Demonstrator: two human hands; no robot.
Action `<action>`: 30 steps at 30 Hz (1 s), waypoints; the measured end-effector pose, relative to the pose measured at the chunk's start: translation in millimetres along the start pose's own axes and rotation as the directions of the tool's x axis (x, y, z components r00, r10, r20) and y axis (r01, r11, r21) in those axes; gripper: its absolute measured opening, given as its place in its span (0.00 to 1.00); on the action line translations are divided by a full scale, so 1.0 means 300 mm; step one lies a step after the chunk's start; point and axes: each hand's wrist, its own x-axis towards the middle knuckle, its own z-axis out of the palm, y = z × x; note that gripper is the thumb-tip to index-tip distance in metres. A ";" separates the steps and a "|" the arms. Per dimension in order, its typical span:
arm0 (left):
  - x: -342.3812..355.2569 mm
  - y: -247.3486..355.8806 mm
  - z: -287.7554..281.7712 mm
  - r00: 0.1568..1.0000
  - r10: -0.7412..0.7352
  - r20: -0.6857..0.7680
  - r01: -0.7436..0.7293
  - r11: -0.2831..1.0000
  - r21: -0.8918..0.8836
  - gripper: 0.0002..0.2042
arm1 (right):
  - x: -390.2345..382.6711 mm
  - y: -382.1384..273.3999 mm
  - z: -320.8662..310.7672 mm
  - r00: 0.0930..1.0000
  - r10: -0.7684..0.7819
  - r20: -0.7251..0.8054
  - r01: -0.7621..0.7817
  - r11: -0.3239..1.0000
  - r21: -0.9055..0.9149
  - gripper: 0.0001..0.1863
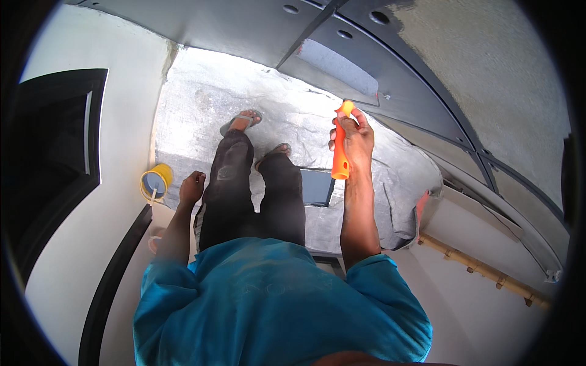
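Cloth sheet (195, 91): spread under both feet (244, 120), left edge along the white wall (131, 91), right edge rumpled and turned up near a bamboo pole (488, 277); its bare stretch gives room ahead of the feet, up to the panel.
Grey panel (232, 30): across the top and upper right, dark seams crossing it.
Paint roller (340, 149): in the right hand (355, 137), well apart from the left; pale cover by the panel (touching or not, I cannot tell).
Right hand: wrapped around the orange handle.
Yellow bucket (163, 169): near the wall, left of the left hand (193, 186).
Left hand: curled beside the thigh, contents hidden.
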 end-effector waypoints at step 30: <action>-0.150 0.034 -0.361 0.989 0.059 -0.136 -0.061 0.998 -0.007 0.14 | -0.608 0.340 -0.240 0.983 -0.179 -0.032 0.177 0.983 -0.044 0.25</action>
